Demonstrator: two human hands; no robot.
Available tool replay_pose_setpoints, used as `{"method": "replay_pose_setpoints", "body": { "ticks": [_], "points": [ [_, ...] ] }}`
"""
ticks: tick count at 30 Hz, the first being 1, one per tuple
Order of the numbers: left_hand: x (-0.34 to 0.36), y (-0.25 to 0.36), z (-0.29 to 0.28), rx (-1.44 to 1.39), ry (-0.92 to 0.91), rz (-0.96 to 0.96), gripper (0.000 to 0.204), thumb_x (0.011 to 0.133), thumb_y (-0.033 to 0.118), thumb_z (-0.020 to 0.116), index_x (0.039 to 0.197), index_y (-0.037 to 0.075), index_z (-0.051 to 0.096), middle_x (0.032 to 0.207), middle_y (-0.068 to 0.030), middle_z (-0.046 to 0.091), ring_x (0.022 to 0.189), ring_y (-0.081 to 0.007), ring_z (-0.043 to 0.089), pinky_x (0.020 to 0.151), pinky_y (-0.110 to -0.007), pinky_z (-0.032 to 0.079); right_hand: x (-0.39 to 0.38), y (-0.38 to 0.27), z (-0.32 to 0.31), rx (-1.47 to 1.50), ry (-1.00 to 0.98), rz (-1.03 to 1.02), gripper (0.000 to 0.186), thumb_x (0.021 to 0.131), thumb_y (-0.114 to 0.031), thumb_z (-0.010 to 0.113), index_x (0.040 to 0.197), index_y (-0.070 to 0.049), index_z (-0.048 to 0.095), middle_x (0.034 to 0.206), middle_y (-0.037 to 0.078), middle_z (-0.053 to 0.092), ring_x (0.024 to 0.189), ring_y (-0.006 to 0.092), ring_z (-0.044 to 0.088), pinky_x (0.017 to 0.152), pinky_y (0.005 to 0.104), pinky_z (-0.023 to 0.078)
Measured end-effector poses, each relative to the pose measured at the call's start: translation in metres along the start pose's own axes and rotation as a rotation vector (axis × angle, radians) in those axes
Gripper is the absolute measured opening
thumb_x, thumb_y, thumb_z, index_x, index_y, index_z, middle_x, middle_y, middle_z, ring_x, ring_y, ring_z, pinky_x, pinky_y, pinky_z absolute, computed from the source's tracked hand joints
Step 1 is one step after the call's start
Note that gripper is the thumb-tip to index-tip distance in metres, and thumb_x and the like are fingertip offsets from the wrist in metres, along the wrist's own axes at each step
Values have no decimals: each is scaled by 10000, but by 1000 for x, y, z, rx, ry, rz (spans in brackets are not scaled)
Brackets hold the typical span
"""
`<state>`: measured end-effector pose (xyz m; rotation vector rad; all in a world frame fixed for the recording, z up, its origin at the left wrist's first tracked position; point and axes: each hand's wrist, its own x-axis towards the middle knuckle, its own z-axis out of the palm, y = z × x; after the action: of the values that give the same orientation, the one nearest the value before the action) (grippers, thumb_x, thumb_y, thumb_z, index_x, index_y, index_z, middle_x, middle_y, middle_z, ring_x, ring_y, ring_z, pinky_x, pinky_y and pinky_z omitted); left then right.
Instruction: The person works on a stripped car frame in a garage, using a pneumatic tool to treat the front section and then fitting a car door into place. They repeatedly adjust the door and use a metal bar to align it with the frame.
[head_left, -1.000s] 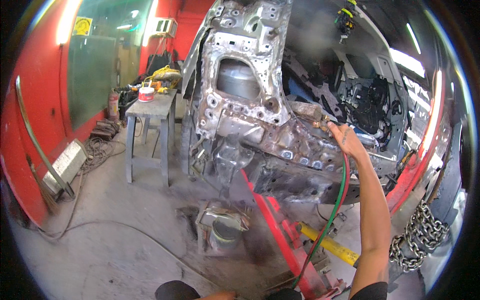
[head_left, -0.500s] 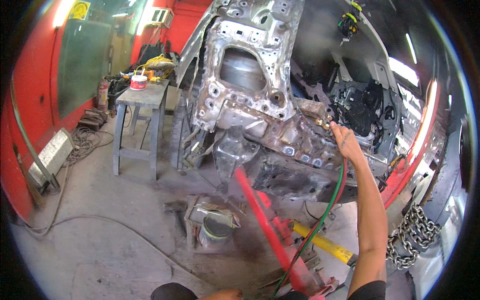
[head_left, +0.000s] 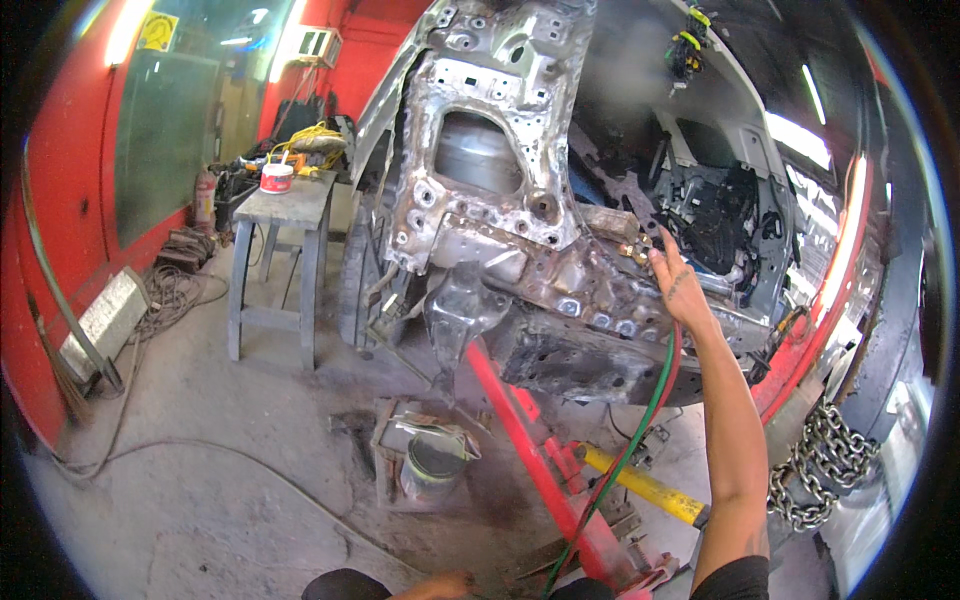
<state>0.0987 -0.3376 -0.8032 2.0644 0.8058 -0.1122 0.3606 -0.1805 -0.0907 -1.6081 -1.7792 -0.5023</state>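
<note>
My right hand (head_left: 676, 280) reaches up to the bare-metal car body (head_left: 500, 235), beside the brass fittings (head_left: 636, 252) of what looks like a gas torch. Its fingers stretch out and stand apart, close to the fittings; whether they touch is hard to see. From below this hand a green hose (head_left: 655, 400) and a red hose (head_left: 603, 492) run down to the lower edge. A brownish block (head_left: 606, 221) lies on the body just behind the fittings. My left hand (head_left: 445, 586), low at the bottom edge, is blurred and its fingers are not readable.
A red stand (head_left: 520, 430) with a yellow cylinder (head_left: 650, 487) rises under the body. On the floor sits a bucket (head_left: 432, 470). A grey bench (head_left: 290, 205) carries a white-and-red tub (head_left: 276, 178). Chains (head_left: 820, 465) hang at right; a cable (head_left: 230, 452) crosses the floor.
The fingers of my right hand have spread near the brass fittings, and the hand has shifted slightly left and down. My left hand has moved a little at the bottom edge.
</note>
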Motion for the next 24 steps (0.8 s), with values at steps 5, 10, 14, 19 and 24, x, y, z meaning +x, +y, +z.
{"method": "replay_pose_setpoints", "body": {
  "ticks": [5, 10, 14, 19, 24],
  "points": [
    [9, -8, 2, 14, 10, -18, 634, 925, 553, 470, 1351, 89, 539, 1279, -238, 584, 1175, -419, 558, 997, -489, 437, 8, 0, -6, 63, -83, -88, 536, 1033, -417, 355, 1448, -81, 408, 1277, 284, 568, 1227, 398, 529, 1019, 393, 390],
    [17, -18, 3, -16, 44, -9, 631, 912, 554, 502, 1336, 89, 554, 1263, -234, 596, 1153, -416, 572, 974, -486, 455, 8, 0, -6, 70, -73, -93, 564, 1026, -458, 354, 1446, -85, 413, 1249, 289, 579, 1200, 396, 545, 1012, 394, 392],
    [9, -1, -11, -19, 0, -75, 556, 940, 495, 483, 1313, 93, 576, 1242, -223, 609, 1134, -409, 581, 965, -474, 462, 3, -4, -13, 88, -86, -82, 577, 1018, -476, 368, 1403, -54, 450, 1207, 291, 598, 1177, 399, 557, 997, 397, 400],
    [75, -98, 39, 487, 29, 438, 468, 983, 371, 414, 1350, 109, 539, 1278, -186, 588, 1198, -375, 538, 972, -452, 458, 17, -12, -19, 66, -122, -100, 540, 970, -420, 454, 1316, -8, 503, 1188, 305, 598, 1142, 447, 563, 961, 442, 432],
    [47, -83, 27, 333, 66, 232, 500, 989, 408, 418, 1352, 82, 524, 1316, -179, 561, 1241, -358, 506, 979, -451, 451, 28, 5, 0, 21, -46, -26, 510, 915, -346, 466, 1284, 5, 473, 1111, 338, 605, 1094, 497, 557, 930, 495, 427]
  ]
}}
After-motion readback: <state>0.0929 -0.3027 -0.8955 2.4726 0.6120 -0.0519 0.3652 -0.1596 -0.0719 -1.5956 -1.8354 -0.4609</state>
